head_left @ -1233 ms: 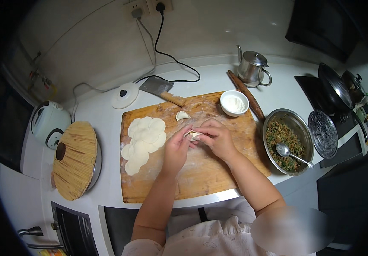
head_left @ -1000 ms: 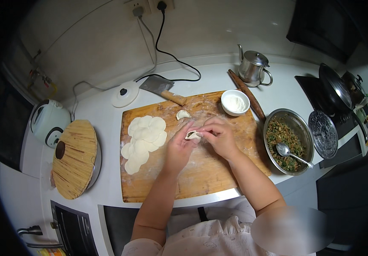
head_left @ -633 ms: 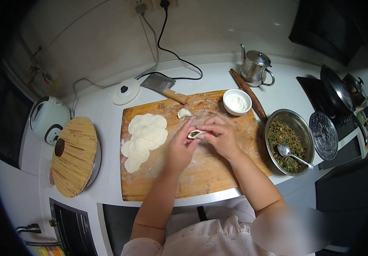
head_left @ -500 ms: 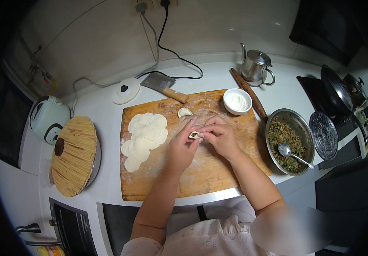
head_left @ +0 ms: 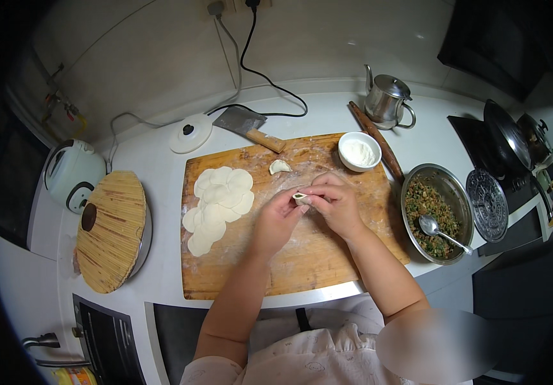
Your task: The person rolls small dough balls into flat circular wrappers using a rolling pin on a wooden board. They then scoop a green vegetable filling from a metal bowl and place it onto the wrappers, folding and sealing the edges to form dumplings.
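Observation:
Above the middle of a floured wooden board [head_left: 315,269], both hands pinch one dumpling [head_left: 301,199]. My left hand [head_left: 275,218] holds its left side; my right hand [head_left: 335,206] grips the right edge with thumb and fingers. The dumpling is folded partway, with dark green filling showing in its open side. Round dough wrappers [head_left: 215,208] lie overlapped in a pile left of my hands. A closed, crescent-shaped dumpling [head_left: 280,167] rests on the board just beyond them. To the right, a steel bowl [head_left: 410,221] of chopped filling [head_left: 440,208] has a spoon [head_left: 440,232] in it.
A white bowl of flour [head_left: 358,153] sits at the board's far right corner, beside a rolling pin [head_left: 379,142] and a steel kettle [head_left: 388,101]. A cleaver [head_left: 251,128] overlaps the far edge. A straw lid [head_left: 113,231] covers a pot at left, near a rice cooker [head_left: 76,174].
My fingers have shifted around the dumpling, and its open side now faces more upward. My left fingers have curled in closer. The view has moved slightly; everything else stays in place.

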### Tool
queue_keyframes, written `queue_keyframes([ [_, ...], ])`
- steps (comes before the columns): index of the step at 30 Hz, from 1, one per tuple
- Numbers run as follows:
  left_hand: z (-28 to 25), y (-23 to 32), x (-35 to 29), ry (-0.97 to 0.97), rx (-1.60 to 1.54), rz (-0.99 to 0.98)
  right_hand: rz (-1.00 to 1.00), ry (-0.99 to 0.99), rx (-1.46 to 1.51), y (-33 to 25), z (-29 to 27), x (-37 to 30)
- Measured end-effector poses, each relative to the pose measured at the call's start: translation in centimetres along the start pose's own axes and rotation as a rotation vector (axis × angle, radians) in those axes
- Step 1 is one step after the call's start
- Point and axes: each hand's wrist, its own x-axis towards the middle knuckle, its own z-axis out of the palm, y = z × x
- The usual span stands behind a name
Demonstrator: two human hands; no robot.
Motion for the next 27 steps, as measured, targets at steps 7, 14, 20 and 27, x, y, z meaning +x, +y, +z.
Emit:
queue_keyframes([
  [7,-0.3,-0.4,0.0,-0.017,0.017,0.003,-0.065,0.021,-0.09,0.1,-0.1,0.1],
  [14,-0.7,-0.7,0.2,-0.021,0.051,0.001,-0.082,-0.007,-0.083,0.1,0.3,0.2],
  [20,0.0,-0.1,0.0,-0.004,0.035,-0.082,-0.049,-0.017,-0.121,0.5,0.0,0.2],
  [27,-1.0,0.1,0.0,-0.094,-0.02,-0.15,-0.042,-0.004,-0.117,0.7,0.3,0.2],
])
